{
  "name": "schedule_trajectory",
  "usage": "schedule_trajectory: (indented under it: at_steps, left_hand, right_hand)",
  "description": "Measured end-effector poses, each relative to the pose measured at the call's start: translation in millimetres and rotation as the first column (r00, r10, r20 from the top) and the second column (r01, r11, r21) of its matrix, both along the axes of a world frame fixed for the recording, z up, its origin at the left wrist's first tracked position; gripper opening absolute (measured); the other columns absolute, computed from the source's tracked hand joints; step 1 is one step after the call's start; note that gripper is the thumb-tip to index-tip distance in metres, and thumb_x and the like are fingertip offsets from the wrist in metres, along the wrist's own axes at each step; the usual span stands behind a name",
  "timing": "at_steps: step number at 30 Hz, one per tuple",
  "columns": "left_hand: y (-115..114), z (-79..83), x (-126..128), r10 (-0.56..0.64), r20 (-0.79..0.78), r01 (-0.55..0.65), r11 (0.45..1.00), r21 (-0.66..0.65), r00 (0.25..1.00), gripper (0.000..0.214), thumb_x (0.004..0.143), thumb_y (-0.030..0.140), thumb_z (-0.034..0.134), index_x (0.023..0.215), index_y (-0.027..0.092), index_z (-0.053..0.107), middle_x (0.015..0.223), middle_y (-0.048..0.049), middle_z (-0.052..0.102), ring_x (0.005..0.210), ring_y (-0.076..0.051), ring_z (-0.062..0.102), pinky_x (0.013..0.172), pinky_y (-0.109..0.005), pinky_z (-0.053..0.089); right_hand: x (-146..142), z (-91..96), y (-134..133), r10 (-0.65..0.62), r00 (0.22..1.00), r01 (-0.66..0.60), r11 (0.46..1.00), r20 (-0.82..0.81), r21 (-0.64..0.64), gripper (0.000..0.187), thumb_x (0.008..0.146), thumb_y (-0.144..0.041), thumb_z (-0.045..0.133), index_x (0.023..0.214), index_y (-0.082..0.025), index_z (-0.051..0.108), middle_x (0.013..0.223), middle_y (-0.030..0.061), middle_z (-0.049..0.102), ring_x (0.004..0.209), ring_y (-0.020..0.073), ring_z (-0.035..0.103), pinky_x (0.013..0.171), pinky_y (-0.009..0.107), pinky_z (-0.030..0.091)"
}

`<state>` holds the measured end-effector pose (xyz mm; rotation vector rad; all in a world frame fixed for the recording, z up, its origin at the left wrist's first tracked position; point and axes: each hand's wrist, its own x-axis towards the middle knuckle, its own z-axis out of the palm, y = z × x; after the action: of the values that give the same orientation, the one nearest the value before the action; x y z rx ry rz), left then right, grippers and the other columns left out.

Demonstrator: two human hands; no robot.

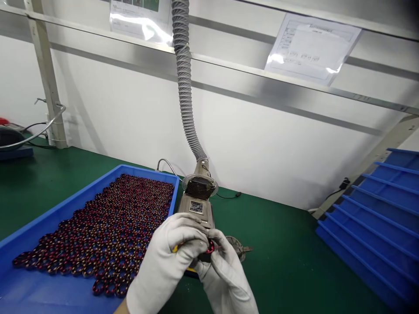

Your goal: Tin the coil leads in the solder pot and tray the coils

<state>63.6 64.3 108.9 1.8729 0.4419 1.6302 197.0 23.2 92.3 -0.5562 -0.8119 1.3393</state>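
Both my hands wear white gloves and meet low in the middle of the view. My left hand (pixel 166 261) is curled closed, with a bit of yellow showing under its fingers. My right hand (pixel 225 274) is closed too, and pinches a small red wound coil (pixel 210 247) held between the two hands. They hover just in front of a small metal machine (pixel 197 206) with a round fan grille on top.
A blue tray (pixel 49 218) at the left holds several red coils (pixel 108 226) laid flat. A grey ribbed hose (pixel 183 78) rises from the machine. Stacked blue trays (pixel 379 218) stand at the right. The bench has a green mat (pixel 281 244) and a white back wall.
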Motion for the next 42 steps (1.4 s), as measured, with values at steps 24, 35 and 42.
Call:
schedule_trajectory:
  at_steps: [24, 35, 42]
  left_hand:
    - [-8.7, 6.9, 7.9, -0.031, 0.036, 0.04, 0.957, -0.287, 0.999, 0.013, 0.074, 0.013, 0.069, 0.071, 0.024, 0.074, 0.084, -0.0011, 0.072, 0.084, -0.016, 0.066, 0.08, -0.024, 0.053]
    - [-10.4, 2.9, -0.7, 0.048, -0.37, -0.084, 0.993, -0.084, 0.928, 0.061, 0.066, 0.004, 0.072, 0.118, 0.034, 0.059, 0.115, 0.0008, 0.064, 0.108, -0.02, 0.056, 0.096, -0.036, 0.043]
    - [-6.7, 3.3, 6.2, -0.067, -0.104, 0.06, 0.996, -0.071, 0.992, 0.009, 0.077, 0.023, 0.071, 0.086, 0.024, 0.073, 0.091, -0.0031, 0.071, 0.089, -0.019, 0.064, 0.082, -0.03, 0.05]
  right_hand:
    - [-7.2, -0.4, -0.4, 0.016, 0.998, -0.019, 0.999, -0.063, -0.044, 0.024, 0.067, -0.029, 0.08, 0.087, -0.024, 0.069, 0.088, 0.0043, 0.07, 0.084, 0.021, 0.067, 0.08, 0.039, 0.054]
    - [7.4, -3.9, -5.6, 0.146, 0.952, -0.176, 0.98, -0.268, -0.092, 0.023, 0.076, -0.032, 0.073, 0.098, -0.023, 0.071, 0.101, 0.0022, 0.072, 0.089, 0.0155, 0.066, 0.087, 0.031, 0.051]
    - [4.3, -7.6, -7.5, 0.054, 0.982, -0.085, 0.982, -0.179, -0.17, 0.026, 0.07, -0.027, 0.079, 0.095, -0.024, 0.072, 0.097, 0.0028, 0.073, 0.085, 0.0171, 0.066, 0.083, 0.033, 0.052]
